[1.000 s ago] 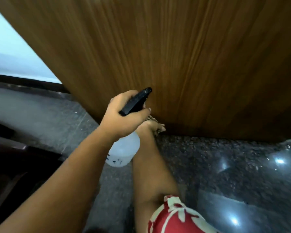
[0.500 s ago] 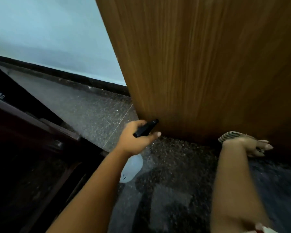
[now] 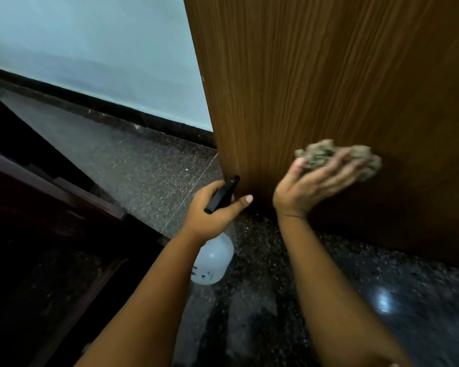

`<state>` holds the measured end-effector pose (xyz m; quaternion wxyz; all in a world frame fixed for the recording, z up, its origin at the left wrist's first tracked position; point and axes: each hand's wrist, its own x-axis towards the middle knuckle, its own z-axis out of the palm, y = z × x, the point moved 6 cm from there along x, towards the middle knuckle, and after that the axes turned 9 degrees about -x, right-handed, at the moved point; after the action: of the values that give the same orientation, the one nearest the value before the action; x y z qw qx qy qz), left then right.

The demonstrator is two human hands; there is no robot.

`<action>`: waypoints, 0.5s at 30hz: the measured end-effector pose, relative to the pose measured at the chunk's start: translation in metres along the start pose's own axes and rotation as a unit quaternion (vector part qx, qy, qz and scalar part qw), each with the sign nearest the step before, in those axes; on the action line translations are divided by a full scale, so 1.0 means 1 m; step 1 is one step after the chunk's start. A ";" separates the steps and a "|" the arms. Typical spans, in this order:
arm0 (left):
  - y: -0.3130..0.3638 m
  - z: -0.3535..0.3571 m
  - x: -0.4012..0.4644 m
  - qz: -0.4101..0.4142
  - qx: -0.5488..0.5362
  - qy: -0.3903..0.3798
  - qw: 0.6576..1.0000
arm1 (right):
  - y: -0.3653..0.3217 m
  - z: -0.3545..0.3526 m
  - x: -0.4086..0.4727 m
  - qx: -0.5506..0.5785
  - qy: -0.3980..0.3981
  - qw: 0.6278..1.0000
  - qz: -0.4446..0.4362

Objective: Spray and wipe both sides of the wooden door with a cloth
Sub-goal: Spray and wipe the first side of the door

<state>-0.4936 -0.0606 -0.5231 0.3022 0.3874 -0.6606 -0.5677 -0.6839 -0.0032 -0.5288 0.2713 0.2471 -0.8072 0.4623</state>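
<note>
The brown wooden door (image 3: 316, 83) fills the upper right, its left edge standing over the floor. My right hand (image 3: 316, 181) presses a crumpled beige cloth (image 3: 326, 153) against the door's lower part, fingers spread over the cloth. My left hand (image 3: 215, 210) grips a spray bottle by its black head (image 3: 221, 194), thumb stretched out toward the door edge. The bottle's white translucent body (image 3: 214, 259) hangs below my left wrist.
Dark speckled stone floor (image 3: 149, 170) runs under the door, with a glossy patch at lower right. A pale blue wall (image 3: 90, 49) with a black skirting stands behind. Dark wooden furniture (image 3: 37, 213) crowds the left side.
My right hand has lifted the cloth from near the floor up onto the door face and moved left. The view has shifted; my left hand keeps holding the bottle near the door's edge.
</note>
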 end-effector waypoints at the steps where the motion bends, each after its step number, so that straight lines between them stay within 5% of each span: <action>1: 0.002 -0.002 0.000 0.006 -0.011 0.006 1.000 | 0.001 0.002 -0.015 -0.086 0.000 0.992 -0.090; 2: 0.005 -0.002 0.000 0.010 -0.018 0.006 1.000 | -0.004 0.016 -0.033 -0.148 -0.030 0.958 -0.245; 4: 0.009 -0.002 0.000 0.009 -0.020 -0.007 1.000 | 0.004 0.045 -0.084 -0.214 -0.139 0.794 -0.552; 6: 0.009 -0.002 0.000 0.007 -0.015 -0.016 1.000 | 0.031 0.062 -0.106 -0.310 -0.203 0.612 -0.698; 7: 0.008 -0.004 -0.001 0.002 -0.018 -0.013 1.000 | 0.036 0.061 -0.104 -0.336 -0.199 0.564 -0.727; 9: 0.001 -0.012 -0.003 -0.017 -0.030 0.005 0.999 | 0.015 0.044 -0.075 -0.298 -0.165 0.638 -0.691; 12: -0.008 -0.028 -0.004 -0.035 -0.028 0.037 0.998 | -0.060 -0.004 0.007 -0.179 -0.001 0.849 -0.497; 15: -0.003 -0.030 0.001 -0.031 -0.015 0.042 0.999 | -0.122 -0.044 0.078 -0.134 0.117 0.920 -0.351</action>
<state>-0.4680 -0.0770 -0.5209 0.3176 0.4268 -0.6260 -0.5702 -0.6527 -0.0308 -0.3831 0.5388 0.4199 -0.6860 0.2506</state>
